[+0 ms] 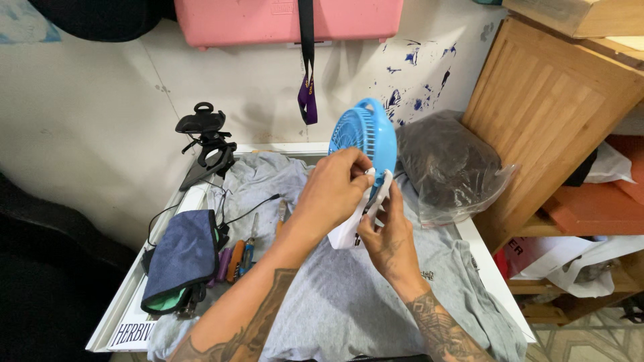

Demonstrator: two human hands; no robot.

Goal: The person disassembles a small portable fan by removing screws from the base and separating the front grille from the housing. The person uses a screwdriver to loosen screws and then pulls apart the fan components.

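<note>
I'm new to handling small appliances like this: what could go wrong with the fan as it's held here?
Both the left hand and the right hand grip only the white stand, so the blue fan head could tip. If dropped, it may hit the screwdrivers lying on the grey cloth.

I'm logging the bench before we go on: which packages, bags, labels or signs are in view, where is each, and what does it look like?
Printed label: table's front left edge, white strip, dark lettering.
Clear plastic bag: right of the blue fan, bulging with dark contents.
White bag: low shelf at right, crumpled, red print.
Pink case: on the wall, top, with a small pale label.
No screens.
</note>
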